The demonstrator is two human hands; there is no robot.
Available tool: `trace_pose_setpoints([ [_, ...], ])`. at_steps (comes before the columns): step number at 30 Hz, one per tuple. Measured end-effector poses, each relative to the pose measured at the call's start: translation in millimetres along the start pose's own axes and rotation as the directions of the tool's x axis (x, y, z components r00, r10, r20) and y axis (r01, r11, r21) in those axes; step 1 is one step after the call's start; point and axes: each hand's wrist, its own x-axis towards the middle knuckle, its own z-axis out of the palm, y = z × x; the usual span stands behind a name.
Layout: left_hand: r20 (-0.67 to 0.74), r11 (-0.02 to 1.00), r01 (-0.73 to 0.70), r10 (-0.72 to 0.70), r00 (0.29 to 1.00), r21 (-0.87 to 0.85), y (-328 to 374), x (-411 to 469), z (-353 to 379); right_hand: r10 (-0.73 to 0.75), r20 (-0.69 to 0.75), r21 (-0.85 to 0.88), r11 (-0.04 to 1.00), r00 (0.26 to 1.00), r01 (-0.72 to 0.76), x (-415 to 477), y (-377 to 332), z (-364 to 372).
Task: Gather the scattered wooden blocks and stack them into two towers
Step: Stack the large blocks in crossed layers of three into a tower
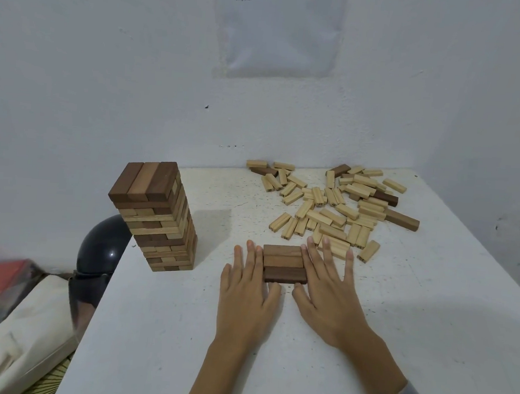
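Wooden blocks (346, 211), small and pale with a few brown ones, lie in a loose heap at the far right of the white table (183, 329). One tall tower of pale and brown wooden blocks (157, 218) stands on the left, near the table's edge. Just in front of the heap, three flat brown wooden blocks (284, 263) lie side by side, touching. They look like the bottom layer of the second tower. This layer sits well apart from the tall tower, likely so that neither gets knocked.

The left hand (246, 293) lies flat with straight fingers against the left ends of the three blocks, its thumb at the near edge. The right hand (329, 295) does the same on the right. Neither hand grips anything. Both are spread out and seem to push the blocks together, so the layer is square and neat.
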Motion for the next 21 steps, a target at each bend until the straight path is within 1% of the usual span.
trace_pose_setpoints([
  [4,0.021,1.000,0.006,-0.006,1.000,0.003,1.2,0.5,-2.4,0.004,-0.023,-0.015,1.000,1.000,-0.004,-0.4,-0.7,-0.2],
  [8,0.016,1.000,0.001,-0.001,1.000,-0.014,3.3,-0.5,-2.7,0.012,-0.009,-0.025,1.000,1.000,-0.012,-1.1,-2.3,0.0],
  [16,0.008,1.000,-0.002,0.001,1.000,0.024,3.9,-0.2,0.9,0.032,0.013,-0.029,0.999,0.999,-0.032,0.5,-3.2,1.1],
  [21,0.006,1.000,-0.003,0.003,1.000,0.014,2.9,-0.6,2.0,0.044,0.013,-0.021,0.999,0.999,-0.044,0.2,-3.3,2.3],
])
